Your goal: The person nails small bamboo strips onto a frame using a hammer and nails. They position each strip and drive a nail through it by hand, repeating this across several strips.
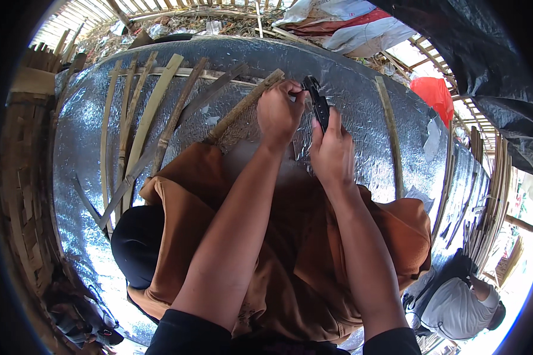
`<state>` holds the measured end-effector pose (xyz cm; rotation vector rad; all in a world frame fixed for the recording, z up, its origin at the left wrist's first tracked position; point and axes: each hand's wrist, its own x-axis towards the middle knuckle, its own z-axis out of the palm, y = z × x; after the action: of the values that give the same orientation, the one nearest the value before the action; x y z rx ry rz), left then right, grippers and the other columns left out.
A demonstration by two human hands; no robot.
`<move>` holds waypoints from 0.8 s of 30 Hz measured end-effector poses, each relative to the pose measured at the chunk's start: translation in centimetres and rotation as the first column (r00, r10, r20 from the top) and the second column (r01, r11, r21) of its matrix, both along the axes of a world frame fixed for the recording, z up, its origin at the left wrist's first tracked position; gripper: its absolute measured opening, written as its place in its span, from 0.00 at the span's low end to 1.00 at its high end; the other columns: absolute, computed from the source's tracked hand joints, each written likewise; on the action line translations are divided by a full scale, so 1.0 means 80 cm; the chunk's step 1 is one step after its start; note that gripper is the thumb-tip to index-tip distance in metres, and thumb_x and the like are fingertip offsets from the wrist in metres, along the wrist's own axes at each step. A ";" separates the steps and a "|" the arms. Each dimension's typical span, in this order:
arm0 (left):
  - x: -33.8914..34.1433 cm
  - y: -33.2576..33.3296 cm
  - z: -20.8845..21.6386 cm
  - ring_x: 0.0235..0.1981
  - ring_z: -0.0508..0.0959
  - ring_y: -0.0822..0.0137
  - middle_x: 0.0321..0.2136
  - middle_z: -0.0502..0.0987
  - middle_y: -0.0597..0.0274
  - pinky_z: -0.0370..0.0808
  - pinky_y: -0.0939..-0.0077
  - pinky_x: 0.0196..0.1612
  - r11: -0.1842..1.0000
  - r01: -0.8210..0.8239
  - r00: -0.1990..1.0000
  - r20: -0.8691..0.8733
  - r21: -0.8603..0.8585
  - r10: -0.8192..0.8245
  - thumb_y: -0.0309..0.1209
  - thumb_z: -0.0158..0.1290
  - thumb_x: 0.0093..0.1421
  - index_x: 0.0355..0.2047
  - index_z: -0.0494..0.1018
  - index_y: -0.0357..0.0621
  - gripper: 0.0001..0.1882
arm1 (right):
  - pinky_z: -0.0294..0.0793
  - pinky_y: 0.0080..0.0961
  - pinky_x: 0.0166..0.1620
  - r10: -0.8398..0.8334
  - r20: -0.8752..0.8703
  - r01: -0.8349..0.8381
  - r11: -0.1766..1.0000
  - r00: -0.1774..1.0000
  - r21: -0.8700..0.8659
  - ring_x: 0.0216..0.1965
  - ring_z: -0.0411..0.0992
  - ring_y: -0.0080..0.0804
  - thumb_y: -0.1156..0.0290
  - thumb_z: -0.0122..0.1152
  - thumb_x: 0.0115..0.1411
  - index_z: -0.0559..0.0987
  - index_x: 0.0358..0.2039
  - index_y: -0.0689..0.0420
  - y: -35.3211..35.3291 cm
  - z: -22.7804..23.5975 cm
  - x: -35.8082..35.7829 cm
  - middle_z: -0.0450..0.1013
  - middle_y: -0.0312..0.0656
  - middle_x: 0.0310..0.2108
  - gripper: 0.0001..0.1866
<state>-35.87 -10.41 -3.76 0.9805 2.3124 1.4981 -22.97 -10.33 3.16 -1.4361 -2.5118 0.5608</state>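
Note:
My right hand (331, 145) is closed round the dark riveted handle of a black hand tool (320, 109), held upright in front of me. It looks like a folding knife or pliers; its exact kind is unclear. Close beside the tool's upper end, my left hand (278, 112) is pinched, fingertips at the tool's head. Whatever sits between those fingers is too small to make out. Behind my left hand a thick bamboo strip (237, 115) lies slanted on the silver foil sheet (361, 124). Brown cloth (189, 201) covers my lap below both forearms.
Several bamboo strips (154, 103) lie on the foil to the left, and one single strip (389, 130) to the right. A red plastic bag (433, 97) hangs at the upper right. Another person (462, 305) sits at the lower right. Woven bamboo wall (26, 177) stands left.

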 end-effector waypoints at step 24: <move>-0.002 0.000 -0.002 0.34 0.87 0.57 0.32 0.86 0.56 0.80 0.66 0.40 1.000 0.020 0.999 0.026 0.020 -0.021 0.35 0.68 0.56 0.35 0.85 0.41 0.11 | 0.76 0.60 0.31 -0.014 -0.021 0.015 1.000 1.000 0.012 0.32 0.78 0.70 0.67 0.56 0.70 0.65 0.55 0.65 0.004 0.011 -0.001 0.78 0.67 0.32 0.19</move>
<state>-36.07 -10.43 -3.91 0.9810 2.2672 1.5192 -23.06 -10.02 4.05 -1.4354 -2.4823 0.5539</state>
